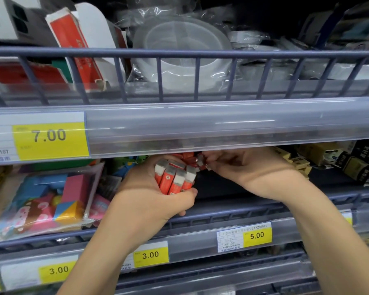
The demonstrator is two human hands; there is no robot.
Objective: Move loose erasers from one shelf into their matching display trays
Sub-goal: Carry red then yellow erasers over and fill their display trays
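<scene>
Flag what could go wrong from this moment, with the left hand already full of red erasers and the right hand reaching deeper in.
1. The left hand bunches several red-sleeved erasers in one grip; adding more could let one slip and drop.
2. The right hand works under the upper shelf's price rail, which hides its fingertips, so a grab may miss or scatter the loose red erasers.
</scene>
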